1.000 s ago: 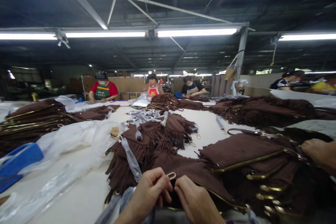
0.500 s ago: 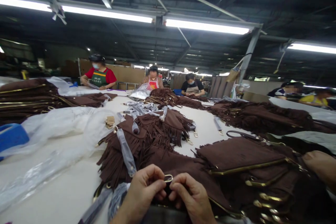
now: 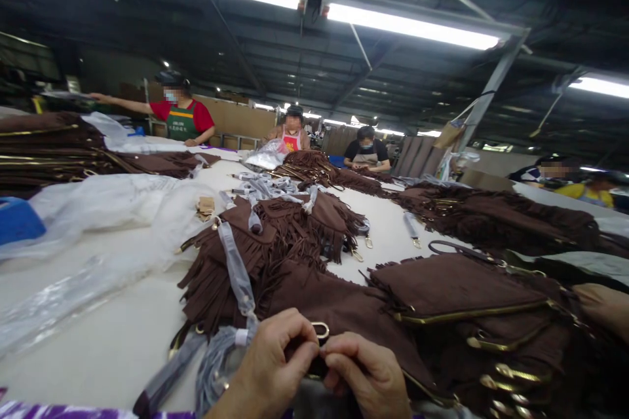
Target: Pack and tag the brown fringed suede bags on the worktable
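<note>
Found a gold clasp [image 3: 322, 323] at the fingertips of both hands, just beyond the thumbs, with its long axis running roughly sideways, left fingers toward right. Judged nearer to the left hand [image 3: 280, 357] — touching its forefinger, apparently pinched there between finger and thumb. Observed the right hand [image 3: 366, 366] close by the clasp's lower right, with fingers curled in; cannot tell whether gripping anything. Noted a dark brown bag [image 3: 319, 291] directly beyond the fingers, a plastic-wrapped strap [image 3: 236, 268] beyond and left, and a coiled strap [image 3: 210, 370] nearer left. Recorded farther out: stacked brown bags [image 3: 457, 281] right of the fingers — with a co-worker's hand [image 3: 604, 306] past them.
</note>
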`<state>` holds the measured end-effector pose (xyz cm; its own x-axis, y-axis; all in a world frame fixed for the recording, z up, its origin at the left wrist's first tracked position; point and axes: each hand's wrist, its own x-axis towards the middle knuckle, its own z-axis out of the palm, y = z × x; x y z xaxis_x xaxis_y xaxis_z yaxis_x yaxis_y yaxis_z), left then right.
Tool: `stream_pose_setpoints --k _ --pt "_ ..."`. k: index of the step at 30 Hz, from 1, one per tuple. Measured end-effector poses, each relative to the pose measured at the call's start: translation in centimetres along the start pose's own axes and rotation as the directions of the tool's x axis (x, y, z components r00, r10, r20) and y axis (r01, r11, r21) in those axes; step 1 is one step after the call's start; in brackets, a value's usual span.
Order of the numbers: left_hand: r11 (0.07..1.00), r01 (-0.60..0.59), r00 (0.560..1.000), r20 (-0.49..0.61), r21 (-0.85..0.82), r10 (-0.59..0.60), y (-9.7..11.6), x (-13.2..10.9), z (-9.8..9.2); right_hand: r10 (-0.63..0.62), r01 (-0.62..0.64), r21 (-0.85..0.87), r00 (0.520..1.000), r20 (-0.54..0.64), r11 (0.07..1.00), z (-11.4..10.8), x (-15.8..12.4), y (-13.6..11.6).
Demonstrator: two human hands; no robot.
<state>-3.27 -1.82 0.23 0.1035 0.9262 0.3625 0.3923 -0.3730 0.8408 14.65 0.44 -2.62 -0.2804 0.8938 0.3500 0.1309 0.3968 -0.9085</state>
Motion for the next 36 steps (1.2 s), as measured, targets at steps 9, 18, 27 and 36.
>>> stream_pose_setpoints --k 9,18,27,36 --pt "0.999 0.003 0.999 0.031 0.042 -0.004 0.1 0.2 -0.1 -0.021 0.022 -0.026 1.000 0.016 0.999 0.2 0.1 0.0" --pt "0.987 -0.100 0.995 0.032 0.129 0.097 -0.4 -0.5 1.0 -0.206 0.220 -0.132 0.972 0.114 0.967 0.1 0.3 1.1" --pt "0.997 -0.001 0.998 0.063 0.074 -0.004 -0.2 -0.6 1.0 -0.271 0.283 -0.154 0.958 0.092 0.947 0.0 0.2 1.1" --pt "0.993 0.027 0.996 0.087 0.112 -0.037 0.0 -0.7 1.1 -0.335 0.349 -0.272 0.937 0.098 0.897 0.2 -0.1 0.8"
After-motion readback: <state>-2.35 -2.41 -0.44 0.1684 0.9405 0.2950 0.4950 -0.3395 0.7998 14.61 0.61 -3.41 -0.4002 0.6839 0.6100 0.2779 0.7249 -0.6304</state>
